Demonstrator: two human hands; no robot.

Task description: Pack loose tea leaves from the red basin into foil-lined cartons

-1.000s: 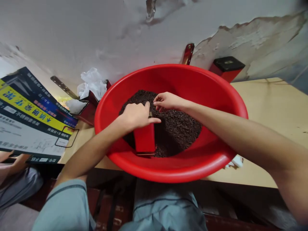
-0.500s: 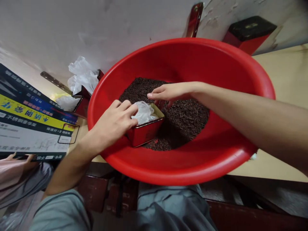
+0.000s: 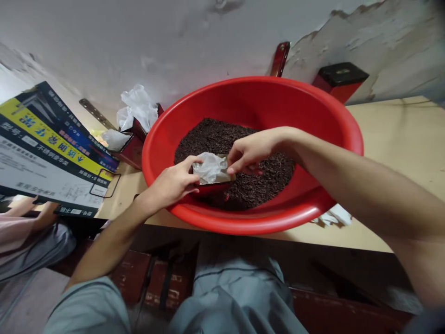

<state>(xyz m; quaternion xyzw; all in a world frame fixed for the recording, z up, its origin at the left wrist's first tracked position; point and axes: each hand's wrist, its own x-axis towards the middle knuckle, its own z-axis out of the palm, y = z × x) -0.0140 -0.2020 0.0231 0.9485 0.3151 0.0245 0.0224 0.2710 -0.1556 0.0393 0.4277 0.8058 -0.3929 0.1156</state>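
Where the left hand (image 3: 174, 183) grips: round the left end of the red tin (image 3: 212, 189), fingers bent at its rim, palm turned toward it.
Left arm: coming in from the near left, over the basin's rim.
Right hand (image 3: 252, 150): at the tin's right end, back up, wrist bent, fingers pointing down and left, thumb and fingertips drawn narrow by the rim; I cannot tell whether they pinch bag or metal.
Right arm: reaching from the near right, across the basin's right side.
Tin: inside the basin, near left of its middle, open mouth up, the mouth's long axis running left to right; the lower body is hidden.
In the tin: a crumpled clear bag (image 3: 210, 168), filling much of the mouth.
Basin (image 3: 255, 225): wide, red, holding a bed of dark shreds (image 3: 267, 185).
Far left: an open tin (image 3: 131, 153) beside the basin, white plastic (image 3: 139, 109) bulging above it.
Far right: a black-lidded tin (image 3: 341, 80) behind the basin.
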